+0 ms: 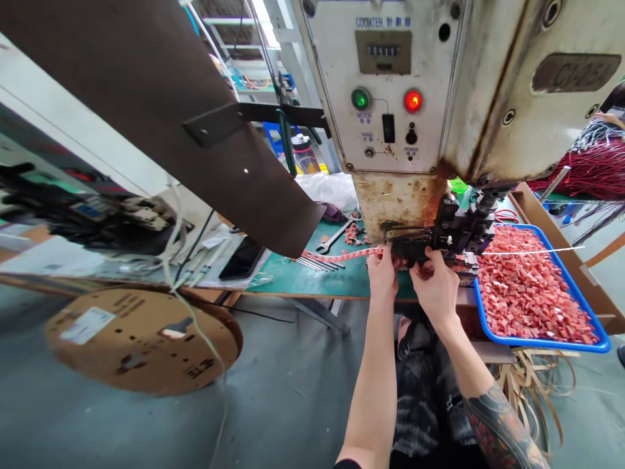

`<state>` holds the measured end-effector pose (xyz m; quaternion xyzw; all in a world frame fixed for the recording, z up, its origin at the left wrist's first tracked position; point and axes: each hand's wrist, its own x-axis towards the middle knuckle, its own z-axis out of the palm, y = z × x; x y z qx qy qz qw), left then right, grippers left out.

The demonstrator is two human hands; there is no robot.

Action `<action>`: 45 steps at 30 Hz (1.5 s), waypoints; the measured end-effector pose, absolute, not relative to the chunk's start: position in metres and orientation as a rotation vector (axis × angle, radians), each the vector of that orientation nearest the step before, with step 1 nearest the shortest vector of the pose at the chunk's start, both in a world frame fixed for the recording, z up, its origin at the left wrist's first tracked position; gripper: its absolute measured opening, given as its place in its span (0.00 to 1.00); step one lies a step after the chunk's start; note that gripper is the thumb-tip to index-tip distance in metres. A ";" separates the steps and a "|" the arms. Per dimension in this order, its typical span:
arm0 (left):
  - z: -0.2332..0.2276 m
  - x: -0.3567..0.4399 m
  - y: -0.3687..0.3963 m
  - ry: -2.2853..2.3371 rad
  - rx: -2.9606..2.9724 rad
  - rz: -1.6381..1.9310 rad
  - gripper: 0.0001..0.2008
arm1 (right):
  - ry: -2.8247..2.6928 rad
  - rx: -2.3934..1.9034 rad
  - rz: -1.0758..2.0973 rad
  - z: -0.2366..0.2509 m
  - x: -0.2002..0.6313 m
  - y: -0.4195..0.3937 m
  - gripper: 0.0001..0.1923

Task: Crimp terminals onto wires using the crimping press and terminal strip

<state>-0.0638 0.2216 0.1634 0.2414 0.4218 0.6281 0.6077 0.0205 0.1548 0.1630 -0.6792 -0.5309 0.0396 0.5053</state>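
Note:
A worn cream crimping machine (405, 85) stands on a green table (293, 277), with a green lamp (360, 99) and a red lamp (413, 101) lit. A red terminal strip (336, 256) runs from the left into the black applicator (454, 234). My left hand (382, 273) pinches the strip just at the applicator's mouth. Beside it, my right hand (435, 283) has its fingers at the applicator's lower front; what they hold is hidden.
A blue tray (537, 340) heaped with red terminals sits right of the machine. A wrench (333, 238) lies on the green table. A brown reel disc (141, 339) lies low at left, a large brown guard (170, 111) overhangs. Red wire bundles (593, 169) lie far right.

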 end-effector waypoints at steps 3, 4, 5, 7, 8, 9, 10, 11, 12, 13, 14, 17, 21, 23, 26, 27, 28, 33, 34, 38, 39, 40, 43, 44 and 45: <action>0.168 -0.061 0.222 1.019 0.523 1.461 0.24 | -1.282 -1.643 0.119 0.164 0.021 0.156 0.16; 0.169 -0.061 0.222 1.022 0.511 1.467 0.24 | -1.282 -1.647 0.131 0.164 0.021 0.156 0.16; 0.171 -0.061 0.223 1.022 0.500 1.476 0.24 | -1.282 -1.650 0.145 0.164 0.021 0.156 0.16; 0.174 -0.062 0.224 1.022 0.480 1.501 0.24 | -1.286 -1.657 0.172 0.164 0.021 0.156 0.16; 0.175 -0.063 0.224 1.022 0.474 1.512 0.23 | -1.289 -1.659 0.185 0.165 0.022 0.156 0.16; 0.175 -0.065 0.225 1.020 0.471 1.520 0.22 | -1.292 -1.660 0.196 0.165 0.022 0.156 0.15; 0.176 -0.066 0.226 1.017 0.470 1.523 0.22 | -1.293 -1.660 0.206 0.165 0.022 0.156 0.15; 0.175 -0.068 0.226 1.012 0.472 1.519 0.21 | -1.292 -1.658 0.212 0.165 0.022 0.156 0.15; 0.175 -0.070 0.226 1.006 0.477 1.509 0.21 | -1.289 -1.655 0.217 0.165 0.022 0.156 0.15; 0.174 -0.071 0.226 0.996 0.485 1.494 0.21 | -1.286 -1.651 0.222 0.164 0.022 0.156 0.15; 0.172 -0.073 0.225 0.979 0.494 1.476 0.21 | -1.282 -1.643 0.227 0.164 0.022 0.156 0.16; 0.166 -0.080 0.222 0.911 0.528 1.412 0.23 | -1.281 -1.611 0.229 0.162 0.022 0.155 0.16; 0.158 -0.089 0.216 0.848 0.561 1.333 0.22 | -1.278 -1.586 0.199 0.159 0.022 0.154 0.19; 0.155 -0.092 0.215 0.839 0.559 1.287 0.22 | -1.277 -1.582 0.201 0.158 0.022 0.154 0.20; 0.153 -0.095 0.216 0.830 0.525 1.247 0.22 | -1.284 -1.560 0.209 0.157 0.022 0.153 0.20; 0.153 -0.095 0.216 0.826 0.512 1.247 0.22 | -1.288 -1.551 0.211 0.157 0.022 0.153 0.19; 0.153 -0.096 0.217 0.824 0.498 1.250 0.22 | -1.292 -1.542 0.212 0.157 0.023 0.153 0.19; 0.160 -0.093 0.221 0.854 0.464 1.336 0.25 | -1.294 -1.593 0.202 0.157 0.022 0.154 0.18; 0.161 -0.092 0.221 0.862 0.462 1.355 0.25 | -1.293 -1.614 0.197 0.158 0.022 0.154 0.18; 0.163 -0.088 0.222 0.874 0.460 1.399 0.23 | -1.288 -1.653 0.181 0.160 0.022 0.156 0.16; 0.163 -0.087 0.223 0.871 0.463 1.403 0.23 | -1.288 -1.652 0.178 0.160 0.022 0.156 0.15; 0.163 -0.087 0.223 0.867 0.466 1.404 0.23 | -1.287 -1.649 0.176 0.160 0.022 0.157 0.15; 0.162 -0.087 0.222 0.859 0.475 1.382 0.23 | -1.277 -1.636 0.176 0.160 0.021 0.158 0.15; 0.161 -0.088 0.220 0.863 0.478 1.366 0.22 | -1.274 -1.626 0.183 0.159 0.021 0.158 0.15; 0.160 -0.089 0.218 0.871 0.485 1.343 0.21 | -1.272 -1.608 0.196 0.160 0.021 0.157 0.17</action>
